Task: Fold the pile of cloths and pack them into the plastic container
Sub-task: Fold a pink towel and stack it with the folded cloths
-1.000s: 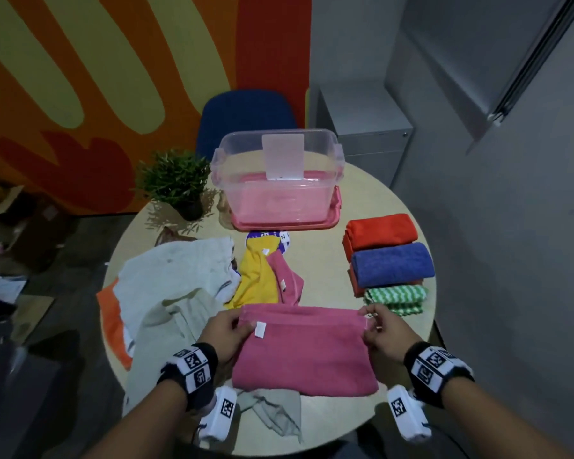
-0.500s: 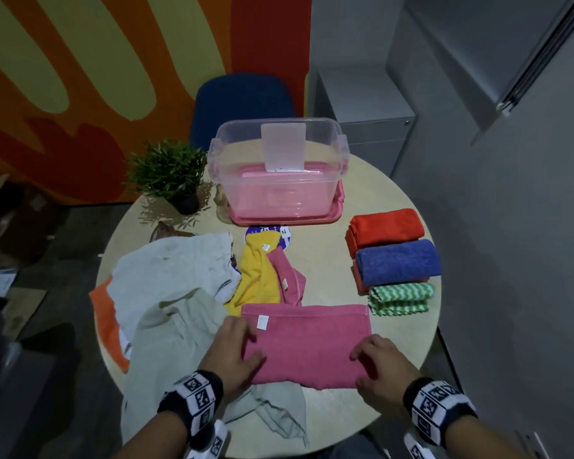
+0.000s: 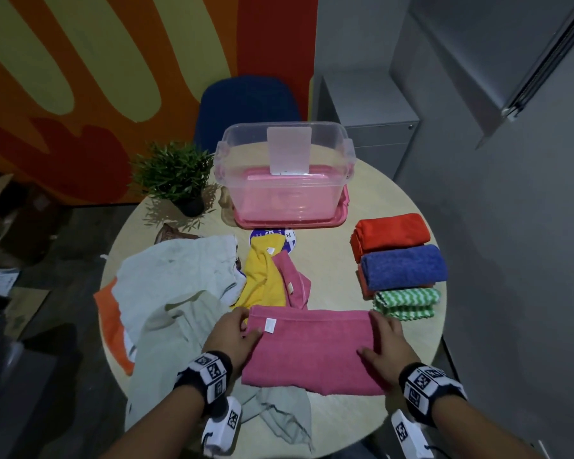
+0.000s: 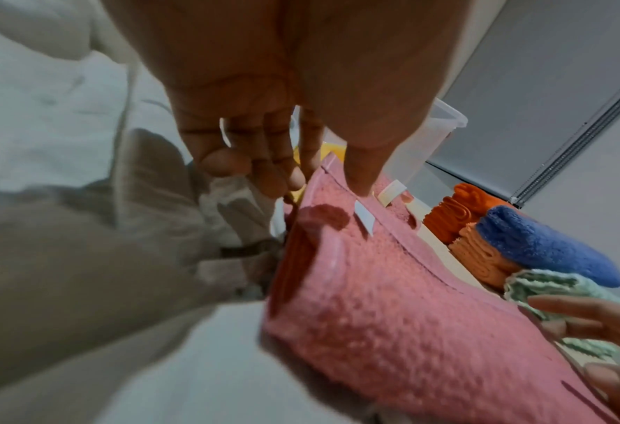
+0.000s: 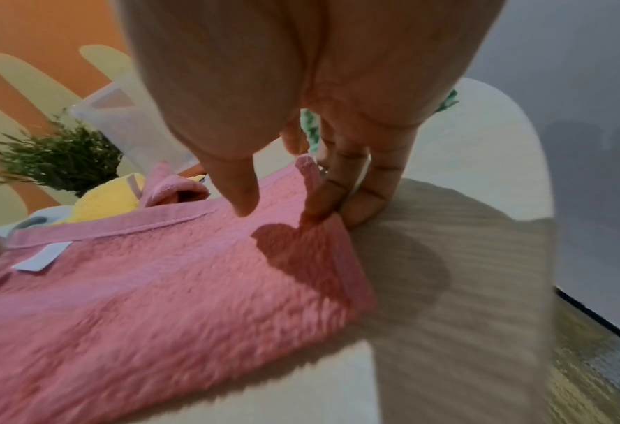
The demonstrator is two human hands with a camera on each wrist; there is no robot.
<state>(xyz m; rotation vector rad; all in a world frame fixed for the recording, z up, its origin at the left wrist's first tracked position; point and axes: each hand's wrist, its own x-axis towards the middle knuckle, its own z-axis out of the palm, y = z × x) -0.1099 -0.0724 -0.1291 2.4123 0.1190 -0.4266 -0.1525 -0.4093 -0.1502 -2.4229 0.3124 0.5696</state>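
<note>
pinching the pink cloth (image 3: 312,349) edges, left hand (image 3: 231,336) and right hand (image 3: 386,342) forward, thumbs on top

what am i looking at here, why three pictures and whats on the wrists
No machine here: a person works with bare hands, wearing a camera on the head and one on each wrist, on bands with black-and-white markers. The wide picture comes from the head camera; the two close ones look along each hand.

On the round table a half-folded pink towel lies in front. The left hand holds its left edge, thumb on top, and the right hand holds its right edge.

To the right sits a stack of folded cloths; to the left, unfolded cloths. Behind stands the clear plastic container, beside a small potted plant.
</note>
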